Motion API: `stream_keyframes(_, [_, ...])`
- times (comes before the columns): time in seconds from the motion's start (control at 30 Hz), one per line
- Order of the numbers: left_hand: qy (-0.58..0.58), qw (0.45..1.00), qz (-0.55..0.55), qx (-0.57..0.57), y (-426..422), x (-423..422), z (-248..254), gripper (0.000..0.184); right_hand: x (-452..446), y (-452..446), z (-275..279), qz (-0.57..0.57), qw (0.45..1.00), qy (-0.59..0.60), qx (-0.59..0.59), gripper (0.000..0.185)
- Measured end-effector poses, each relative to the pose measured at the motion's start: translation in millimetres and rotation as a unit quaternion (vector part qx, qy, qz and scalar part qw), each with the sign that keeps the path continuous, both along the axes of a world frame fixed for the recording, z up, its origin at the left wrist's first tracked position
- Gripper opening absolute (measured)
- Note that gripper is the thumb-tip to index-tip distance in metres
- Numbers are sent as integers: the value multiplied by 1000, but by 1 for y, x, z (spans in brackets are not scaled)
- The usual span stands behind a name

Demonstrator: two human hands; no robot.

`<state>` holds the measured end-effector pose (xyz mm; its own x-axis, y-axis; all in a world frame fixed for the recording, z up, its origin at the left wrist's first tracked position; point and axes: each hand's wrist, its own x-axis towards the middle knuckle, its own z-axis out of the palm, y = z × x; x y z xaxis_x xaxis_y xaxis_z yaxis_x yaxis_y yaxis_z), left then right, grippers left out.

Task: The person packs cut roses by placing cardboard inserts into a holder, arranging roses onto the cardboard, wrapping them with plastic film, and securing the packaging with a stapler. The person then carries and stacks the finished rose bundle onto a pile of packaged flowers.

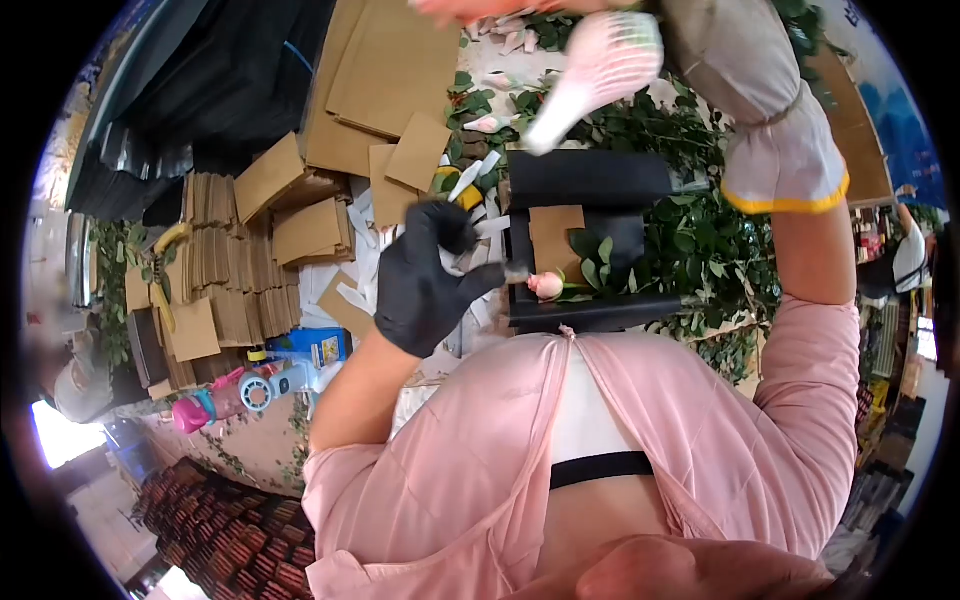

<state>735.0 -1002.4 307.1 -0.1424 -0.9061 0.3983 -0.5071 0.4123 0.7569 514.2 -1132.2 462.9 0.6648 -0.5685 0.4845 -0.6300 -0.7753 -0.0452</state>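
Note:
My left hand (425, 285), in a black glove, is above the work surface with curled fingers and the thumb apart from them. White strips (472, 178) lie by its fingers. Just beyond the thumb tip, a pink rose (546, 286) with green leaves rests in a black box (590, 180), beside a brown cardboard piece (556, 235). At the upper right is my right hand (735, 60) in a grey glove with a white, yellow-edged cuff; its fingers are hidden or cut off. Against it, close to the camera, is a blurred rose in white netting (610, 70).
Cardboard sheets (395, 70) and stacked cardboard pieces (225, 265) lie at the left. Green foliage (700, 240) spreads right of the box. A blue box (310, 345), a small fan (258, 392) and a pink bottle (195, 412) are at lower left. More netted roses (490, 123) lie behind.

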Motion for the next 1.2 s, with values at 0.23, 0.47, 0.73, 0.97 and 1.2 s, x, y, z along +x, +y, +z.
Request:
stream_keyframes(0.23, [461, 880, -110, -33, -6, -57, 38, 22, -7, 61, 3, -100, 952, 202, -208, 14])
stream_keyframes(0.47, [-294, 946, -41, 131, 11, 35, -47, 28, -100, 76, -55, -189, 939, 287, 27, 28])
stream_keyframes(0.73, [-56, 929, -362, 55, -26, -54, -171, 40, -90, 74, -183, 24, 895, -90, 437, 17])
stream_keyframes(0.97, [88, 935, -342, -39, -13, -56, -184, 21, -70, 76, -232, 69, 825, -179, 531, 26])
stream_keyframes(1.2, [581, 568, -432, 392, -18, -80, -132, 34, -47, 77, -236, 14, 906, 48, 421, 30])
